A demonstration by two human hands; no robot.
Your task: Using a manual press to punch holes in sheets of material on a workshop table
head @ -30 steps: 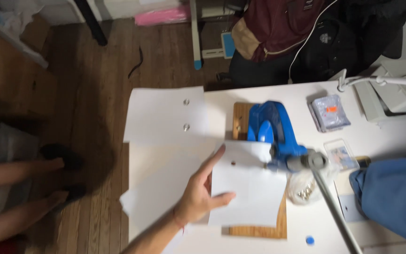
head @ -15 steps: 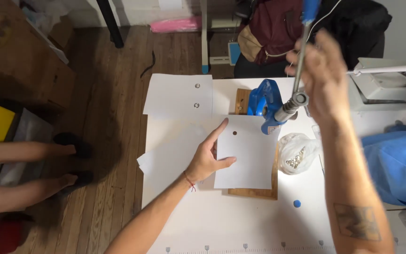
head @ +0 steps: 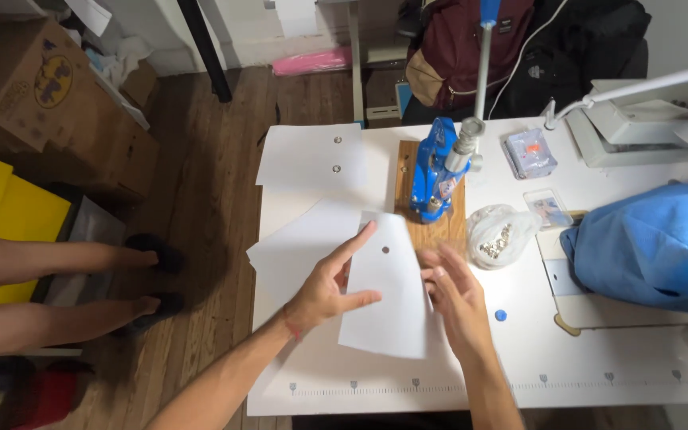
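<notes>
The near part of the desk (head: 376, 398), below the white sheet (head: 384, 295), is bare and gives open room for a hand to pass from either side. Just behind the sheet, the blue press (head: 431, 171) stands on its wooden board (head: 439, 231), and its long lever (head: 481, 72) rises upright, so the way straight ahead is blocked. To the right, a clear bag of metal pieces (head: 499, 235) lies near the board, and the blue cloth (head: 654, 247) fills the far right side. Between the bag and the cloth a narrow lane is free. Loose paper sheets (head: 312, 159) cover the left side, flat.
</notes>
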